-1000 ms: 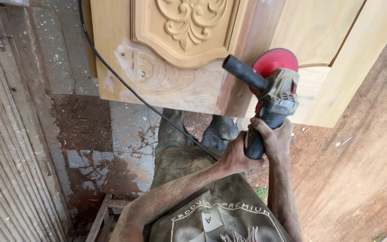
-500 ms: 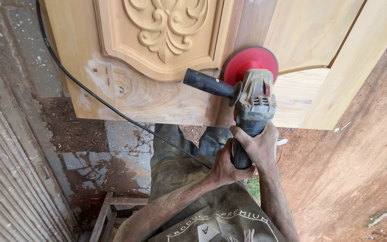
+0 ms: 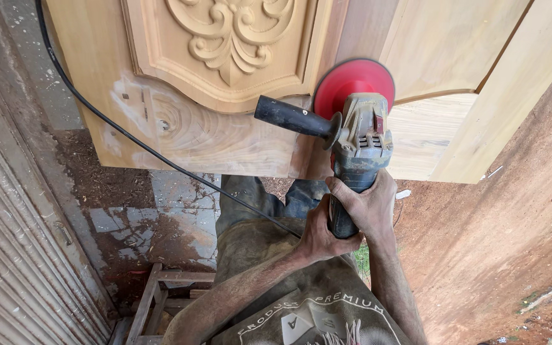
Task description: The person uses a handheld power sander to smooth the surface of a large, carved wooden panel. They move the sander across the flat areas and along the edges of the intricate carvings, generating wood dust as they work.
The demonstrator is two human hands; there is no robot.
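Grinder (image 3: 359,144) in both hands, w/ red disc (image 3: 347,82)

one camera on my head, looking steeply down my chest and arms, close over my hands (image 3: 352,217), facing the carved wooden door (image 3: 225,76) and the ground below.

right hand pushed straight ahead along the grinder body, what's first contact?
Probably the wooden door. The right hand grips the angle grinder, whose red disc already sits at or against the door's centre stile; depth leaves actual contact unclear.
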